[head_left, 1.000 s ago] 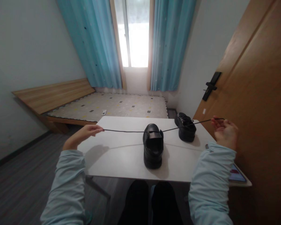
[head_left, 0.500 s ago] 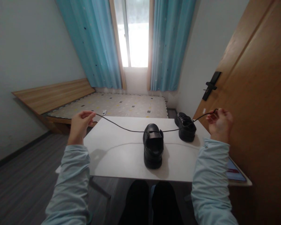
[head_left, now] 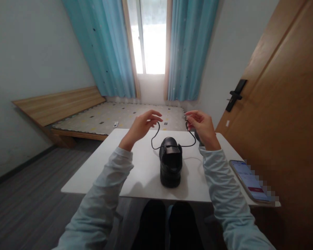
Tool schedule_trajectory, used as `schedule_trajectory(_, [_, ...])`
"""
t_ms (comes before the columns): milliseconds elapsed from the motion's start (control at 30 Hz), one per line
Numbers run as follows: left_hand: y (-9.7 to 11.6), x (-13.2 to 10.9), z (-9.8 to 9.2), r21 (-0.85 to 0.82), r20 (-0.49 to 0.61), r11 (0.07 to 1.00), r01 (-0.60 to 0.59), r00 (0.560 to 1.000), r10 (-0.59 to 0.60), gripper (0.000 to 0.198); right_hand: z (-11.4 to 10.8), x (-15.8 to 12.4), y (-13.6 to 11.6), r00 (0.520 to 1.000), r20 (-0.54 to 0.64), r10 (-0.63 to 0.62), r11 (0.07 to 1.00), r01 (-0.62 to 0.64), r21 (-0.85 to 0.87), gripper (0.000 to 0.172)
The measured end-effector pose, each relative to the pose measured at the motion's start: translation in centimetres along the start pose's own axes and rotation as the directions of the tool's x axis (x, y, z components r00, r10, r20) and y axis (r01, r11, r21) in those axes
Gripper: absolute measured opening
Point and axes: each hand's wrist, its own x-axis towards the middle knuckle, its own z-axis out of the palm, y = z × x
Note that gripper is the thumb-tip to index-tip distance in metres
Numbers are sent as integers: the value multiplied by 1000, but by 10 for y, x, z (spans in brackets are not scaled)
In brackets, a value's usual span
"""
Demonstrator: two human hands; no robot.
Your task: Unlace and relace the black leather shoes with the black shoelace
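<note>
A black shoe (head_left: 170, 175) stands on the white table with its toe pointing away from me. A thin black shoelace (head_left: 189, 146) runs across it under the tongue, and its two ends rise in loops on either side. My left hand (head_left: 144, 124), up and left of the shoe, pinches one end between thumb and fingers. On the other side my right hand (head_left: 202, 125) has its fingertips closed on the other end. Behind my right hand, the second black shoe (head_left: 197, 136) is mostly hidden.
The white table (head_left: 99, 166) has a phone (head_left: 250, 182) lying at its right edge. A bed (head_left: 135, 116) with a small white remote (head_left: 115, 124) on it stands beyond. At the right is a wooden door (head_left: 281, 114) with a black handle.
Both hands have come inward from far apart, now above the shoe's two sides. The shoelace, stretched wide before, now hangs in slack loops. My right hand now covers much of the second shoe.
</note>
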Motion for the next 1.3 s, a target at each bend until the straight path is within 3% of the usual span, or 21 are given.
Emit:
schedule_trajectory(167, [10,7,27,25,2,998,-53,999,53,15,22,-5,-1,998,68,-16,999,14,42,27])
schedule_trajectory(300, [12,7,39,-72,-19,997,7,1000,-8,27,28,-13,-2,987,154,-32,995,17,100,33])
schedule_trajectory(433, [15,2,44,-79,-74,996,32,997,-37,30,28,-18,-1,993,101,-58,998,55,33,27])
schedule_trajectory(567, [20,-1,48,-114,-109,993,11,994,-23,32,28,-21,0,1000,27,-13,989,16,-144,35])
schedule_trajectory(767, [24,-2,49,-104,-172,994,43,983,-61,34,31,-24,2,977,179,112,986,-86,-144,46])
schedule_trajectory(867, [25,-2,48,-230,-185,968,104,971,-148,37,32,-26,1,965,237,116,990,-95,-101,46])
schedule_trajectory(1067, [20,-6,53,-488,-85,844,220,951,-297,37,34,-29,-4,944,329,-25,967,106,-231,46])
schedule_trajectory(1300, [23,-4,53,-480,-64,820,311,920,-387,33,37,-32,-8,937,309,-164,855,291,-429,36])
